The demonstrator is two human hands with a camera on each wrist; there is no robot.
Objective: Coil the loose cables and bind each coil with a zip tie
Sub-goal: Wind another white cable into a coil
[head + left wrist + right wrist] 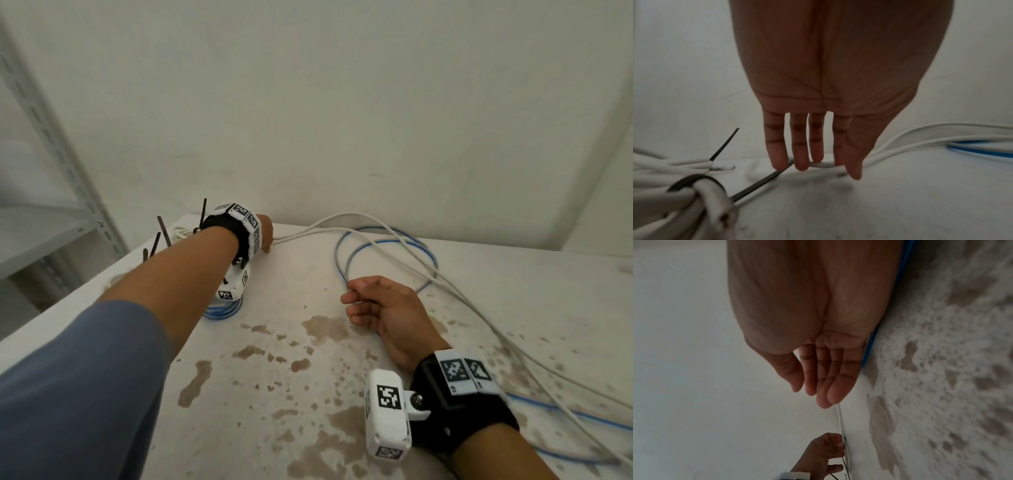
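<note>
Left hand (pixel 265 236): seen in the upper left of the head view, reached out to the far edge of the surface (pixel 342 394). In the left wrist view its fingers (pixel 777 155) are held straight and slightly spread, the tips pointed down at a loose white cable (pixel 455 291) and a loose black zip tie (pixel 760 183); nothing is grasped, and whether the tips touch the cable cannot be told.

Right hand (pixel 380 308): placed at the centre of the head view, palm turned sideways, fingers loosely curled, nothing held.

White cable: run from the left hand across the upper middle of the head view and down toward the lower right corner.

Blue cable (pixel 387 240): laid in loose loops in the upper right-centre of the head view, behind the right hand, crossed by the white cable.

White coil (pixel 674 203): shown at the lower left of the left wrist view, bound with a black zip tie.

Blue coil (pixel 222 310): partly hidden under the left wrist in the head view.

Surface: white, marked with brown stains across the lower half of the head view.

Metal shelf (pixel 51 212): set at the left edge of the head view.
</note>
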